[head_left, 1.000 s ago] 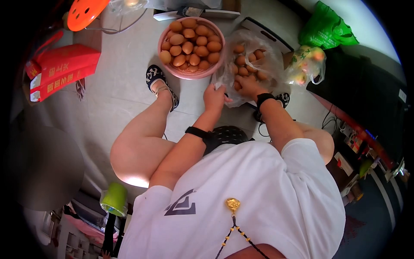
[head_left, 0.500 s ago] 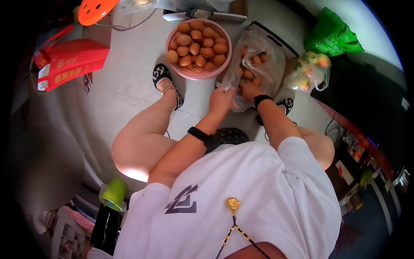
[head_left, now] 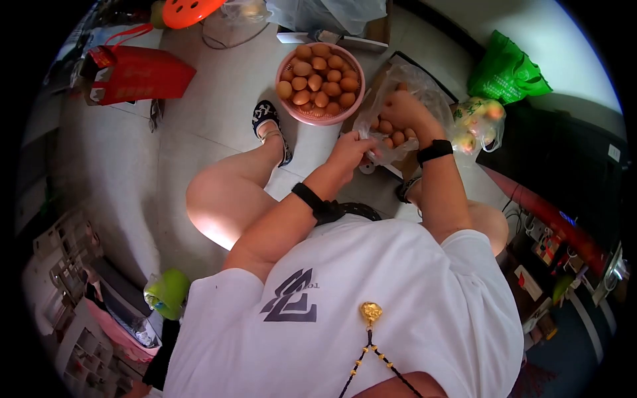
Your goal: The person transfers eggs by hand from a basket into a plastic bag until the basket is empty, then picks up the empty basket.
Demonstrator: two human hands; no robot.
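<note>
A thin clear plastic bag (head_left: 424,89) with several brown eggs (head_left: 398,138) in it lies on a shallow open box (head_left: 371,99). My left hand (head_left: 348,154) pinches the near edge of this bag. Inside its mouth, my right hand (head_left: 410,111) bends over the eggs with curled fingers. The fingertips face away, so whatever they hold is hidden. Left of the bag stands a round pink basket (head_left: 321,121), heaped with brown eggs (head_left: 315,82).
Beyond the basket is another box (head_left: 368,41) with plastic in it. A bag of fruit (head_left: 479,126) and a green bag (head_left: 507,69) sit at the right, near a dark screen (head_left: 570,172). On the left are a red gift bag (head_left: 142,71) and an orange stool top (head_left: 189,10).
My right hand has moved from the bag's near end farther in over the eggs. My left hand still grips the bag's edge. The whole view has shifted a little.
</note>
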